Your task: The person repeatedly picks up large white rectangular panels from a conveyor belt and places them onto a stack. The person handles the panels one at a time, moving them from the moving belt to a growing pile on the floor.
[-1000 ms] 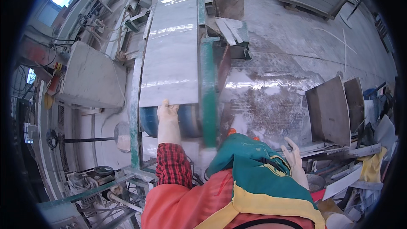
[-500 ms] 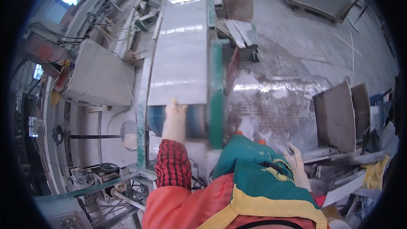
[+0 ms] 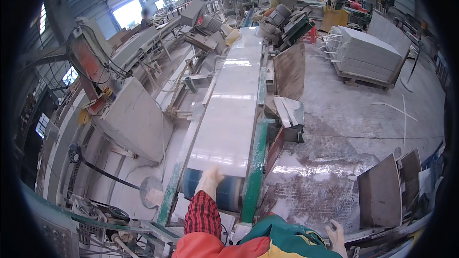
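Note:
A long, glossy white slab (image 3: pixel 224 119) lies along the conveyor, with its near edge over the blue roller belt (image 3: pixel 228 193). My left hand (image 3: pixel 210 180), in a pale glove, is at that near edge, its fingers curled against the slab; their undersides are hidden. The sleeve above it is red and black checked. To the right of my body, my right hand (image 3: pixel 336 235), also in a pale glove, hangs low with its fingers apart and nothing in them. A green apron (image 3: pixel 287 234) covers my front.
Green side rails (image 3: pixel 256 177) flank the belt. Brown-grey panels (image 3: pixel 380 193) lean at the right, beside a wet floor patch (image 3: pixel 311 181). A stack of white slabs (image 3: pixel 366 52) stands farther back. On the left are a big pale block (image 3: pixel 136 119) and a control box (image 3: pixel 52 234).
My view has tipped upward, so more of the hall shows and the conveyor appears lower. My left hand stays by the slab's near edge. My right hand remains low at my right side.

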The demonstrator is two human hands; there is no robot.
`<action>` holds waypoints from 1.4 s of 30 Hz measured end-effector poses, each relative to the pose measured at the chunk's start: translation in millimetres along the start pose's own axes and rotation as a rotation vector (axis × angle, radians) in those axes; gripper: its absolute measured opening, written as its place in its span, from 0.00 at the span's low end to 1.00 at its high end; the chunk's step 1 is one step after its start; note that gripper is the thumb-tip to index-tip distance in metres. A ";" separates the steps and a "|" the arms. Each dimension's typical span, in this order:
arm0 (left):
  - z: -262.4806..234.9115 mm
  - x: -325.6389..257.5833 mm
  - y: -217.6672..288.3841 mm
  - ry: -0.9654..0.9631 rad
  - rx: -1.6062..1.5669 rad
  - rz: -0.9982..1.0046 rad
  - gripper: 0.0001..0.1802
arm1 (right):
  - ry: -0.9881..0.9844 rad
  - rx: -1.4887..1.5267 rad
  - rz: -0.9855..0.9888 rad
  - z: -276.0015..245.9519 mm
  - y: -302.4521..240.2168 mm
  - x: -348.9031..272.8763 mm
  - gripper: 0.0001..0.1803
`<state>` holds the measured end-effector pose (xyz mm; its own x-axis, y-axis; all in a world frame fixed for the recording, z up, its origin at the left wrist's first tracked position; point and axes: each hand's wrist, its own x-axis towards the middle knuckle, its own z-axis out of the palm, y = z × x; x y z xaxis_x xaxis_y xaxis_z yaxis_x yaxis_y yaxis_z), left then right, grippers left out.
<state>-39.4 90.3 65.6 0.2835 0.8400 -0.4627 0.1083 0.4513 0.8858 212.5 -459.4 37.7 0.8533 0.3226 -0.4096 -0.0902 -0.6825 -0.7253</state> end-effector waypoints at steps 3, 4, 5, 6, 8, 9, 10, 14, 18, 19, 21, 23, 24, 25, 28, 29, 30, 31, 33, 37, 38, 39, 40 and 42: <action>15.4 0.8 -2.1 0.040 -0.161 0.007 0.16 | 0.210 -0.040 -0.096 -33.9 105.8 5.9 0.35; 17.1 6.9 -4.2 0.101 -0.131 -0.043 0.16 | 0.241 0.199 -0.024 -46.9 121.0 -1.0 0.32; 16.6 16.0 -8.7 0.168 -0.104 -0.097 0.16 | 0.264 0.433 0.049 -67.8 133.1 -12.8 0.28; 15.8 17.4 -10.3 0.239 -0.077 -0.145 0.16 | 0.499 0.045 -0.035 -87.4 153.9 -13.2 0.30; 23.8 10.9 -9.3 0.316 -0.046 -0.109 0.15 | 0.770 -0.571 -0.127 -127.1 174.6 -41.1 0.32; 28.2 7.7 -8.0 0.353 -0.030 -0.088 0.15 | 0.807 -0.785 -0.139 -149.7 169.5 -77.4 0.32; 29.0 5.9 -9.2 0.331 -0.024 -0.045 0.15 | 0.831 -1.004 -0.147 -164.1 163.7 -103.9 0.33; 34.8 -7.8 -11.7 0.387 0.025 0.076 0.13 | 1.096 -1.526 -0.099 -198.1 177.8 -166.9 0.33; 43.2 -27.9 -10.5 0.098 0.135 0.041 0.16 | 1.081 -1.429 -0.087 -189.2 201.2 -170.0 0.33; 47.8 -32.2 -12.6 -0.006 0.179 0.004 0.17 | 1.078 -1.393 -0.087 -186.2 201.1 -167.4 0.33; 64.1 -41.0 -21.2 -0.215 0.272 -0.072 0.20 | 1.072 -1.320 -0.085 -178.8 200.2 -162.4 0.33; 78.5 -50.2 -32.4 -0.363 0.427 -0.192 0.21 | 1.069 -1.257 -0.080 -174.0 198.9 -158.5 0.33; 84.5 -53.5 -38.1 -0.423 0.533 -0.240 0.22 | 1.067 -1.227 -0.079 -172.3 197.3 -155.9 0.33; 94.8 -55.6 -43.7 -0.492 0.635 -0.288 0.23 | 1.071 -1.206 -0.076 -171.8 197.7 -157.3 0.33; 103.9 -55.0 -64.4 -0.603 0.688 -0.301 0.24 | 1.077 -1.136 -0.083 -169.6 198.7 -157.4 0.33; 104.8 -49.7 -70.4 -0.606 0.662 -0.310 0.24 | 1.077 -1.112 -0.091 -169.0 199.3 -157.1 0.33; 102.8 -44.8 -75.2 -0.618 0.660 -0.309 0.24 | 1.076 -1.088 -0.100 -168.0 199.7 -156.3 0.33; 105.2 -49.9 -67.3 -0.631 0.660 -0.307 0.24 | 1.077 -1.063 -0.106 -167.4 201.2 -157.1 0.33; 108.7 -56.8 -58.6 -0.634 0.648 -0.292 0.24 | 1.077 -1.012 -0.118 -165.2 203.3 -158.6 0.33; 108.1 -53.4 -62.6 -0.587 0.615 -0.337 0.24 | 1.049 -0.928 -0.143 -166.9 199.0 -156.2 0.33; 107.7 -50.2 -64.5 -0.575 0.608 -0.365 0.24 | 1.043 -0.908 -0.153 -167.2 197.4 -155.5 0.33; 106.2 -49.8 -67.3 -0.592 0.600 -0.369 0.24 | 1.036 -0.887 -0.164 -167.6 195.6 -154.3 0.33; 105.8 -49.0 -66.3 -0.608 0.593 -0.367 0.24 | 1.032 -0.861 -0.176 -166.3 196.0 -155.2 0.33; 106.5 -48.7 -63.0 -0.635 0.571 -0.361 0.24 | 1.024 -0.808 -0.203 -164.4 196.2 -156.0 0.33</action>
<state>41.4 -11.1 36.2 0.5920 0.2784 -0.7564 0.6967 0.2951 0.6539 146.2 -751.4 50.2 0.8474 0.0701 0.5263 0.1102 -0.9929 -0.0453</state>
